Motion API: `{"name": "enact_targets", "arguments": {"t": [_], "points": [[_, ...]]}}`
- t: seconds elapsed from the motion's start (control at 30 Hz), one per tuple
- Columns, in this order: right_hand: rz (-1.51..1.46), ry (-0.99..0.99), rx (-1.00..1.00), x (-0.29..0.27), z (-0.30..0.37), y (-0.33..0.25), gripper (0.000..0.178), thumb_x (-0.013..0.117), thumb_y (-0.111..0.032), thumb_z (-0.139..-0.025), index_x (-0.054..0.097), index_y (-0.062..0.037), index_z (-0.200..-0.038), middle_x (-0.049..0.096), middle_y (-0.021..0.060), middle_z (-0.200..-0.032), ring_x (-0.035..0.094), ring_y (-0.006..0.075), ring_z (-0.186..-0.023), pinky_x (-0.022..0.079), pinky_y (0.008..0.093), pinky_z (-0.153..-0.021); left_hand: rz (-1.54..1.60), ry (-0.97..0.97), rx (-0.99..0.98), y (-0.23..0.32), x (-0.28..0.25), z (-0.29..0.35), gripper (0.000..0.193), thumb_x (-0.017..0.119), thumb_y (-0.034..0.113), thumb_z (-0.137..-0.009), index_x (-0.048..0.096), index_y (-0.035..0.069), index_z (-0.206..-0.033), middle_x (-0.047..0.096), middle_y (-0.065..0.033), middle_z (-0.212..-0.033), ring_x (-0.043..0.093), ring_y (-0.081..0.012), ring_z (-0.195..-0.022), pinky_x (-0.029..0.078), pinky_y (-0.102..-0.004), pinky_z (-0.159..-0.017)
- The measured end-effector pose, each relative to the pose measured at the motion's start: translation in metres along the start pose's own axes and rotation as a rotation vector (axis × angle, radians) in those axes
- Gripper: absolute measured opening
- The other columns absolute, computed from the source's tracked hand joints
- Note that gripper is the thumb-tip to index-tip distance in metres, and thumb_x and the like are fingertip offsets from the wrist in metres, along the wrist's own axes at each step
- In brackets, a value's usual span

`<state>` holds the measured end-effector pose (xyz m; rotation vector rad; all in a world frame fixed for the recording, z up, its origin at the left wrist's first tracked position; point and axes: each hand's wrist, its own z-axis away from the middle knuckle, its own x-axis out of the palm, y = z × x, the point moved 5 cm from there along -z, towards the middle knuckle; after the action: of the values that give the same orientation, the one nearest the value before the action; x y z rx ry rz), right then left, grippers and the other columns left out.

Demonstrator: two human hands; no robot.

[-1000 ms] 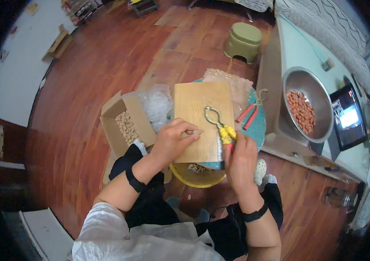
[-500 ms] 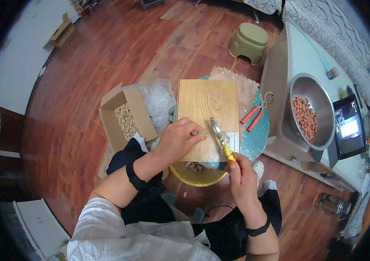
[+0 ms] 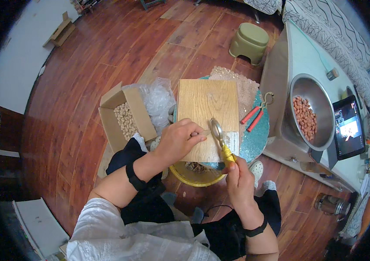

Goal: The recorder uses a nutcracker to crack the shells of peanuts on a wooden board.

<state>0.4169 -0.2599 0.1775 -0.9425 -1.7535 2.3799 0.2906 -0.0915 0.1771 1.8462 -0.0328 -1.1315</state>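
My left hand [image 3: 183,138] is closed in a pinch over the wooden board [image 3: 206,98], with a small pale peanut [image 3: 206,132] at its fingertips. Just right of that, my right hand [image 3: 240,179] grips yellow-handled pliers [image 3: 223,143]. Their rounded metal jaws point away from me, close beside the left fingertips. The handle end is hidden inside my palm. Under the board shows a round teal tabletop [image 3: 254,141]. Red-handled pliers [image 3: 256,115] lie on it to the right. Whether the yellow pliers' jaws touch the peanut, I cannot tell.
At left, a cardboard box [image 3: 140,114] holds unshelled peanuts beside a clear plastic bag [image 3: 159,102]. A yellow basin [image 3: 196,184] sits below the board. Rightward, a steel bowl [image 3: 296,87] of reddish peanut kernels stands near a tablet [image 3: 349,126]. A green stool [image 3: 249,41] stands beyond.
The right hand has turned slightly, and the pliers' jaws have moved a little closer to the left fingertips, showing a rounder loop. The left hand has barely moved.
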Motion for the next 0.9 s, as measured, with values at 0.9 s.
{"name": "enact_targets", "arguments": {"t": [0.9], "points": [[-0.093,0.102,-0.212,0.004,0.004,-0.010,0.026,0.050,-0.017,-0.096,0.053,0.0016,-0.114,0.062,0.0251,-0.084,0.063,0.0422,-0.077,0.050,0.0467,-0.066,-0.029,0.030,-0.024,0.007,0.003,-0.001,0.012,0.074,0.006,-0.075,0.067,0.000,-0.084,0.060,-0.0119,-0.075,0.059,-0.0248,-0.070,0.046,-0.0324,-0.065]]}}
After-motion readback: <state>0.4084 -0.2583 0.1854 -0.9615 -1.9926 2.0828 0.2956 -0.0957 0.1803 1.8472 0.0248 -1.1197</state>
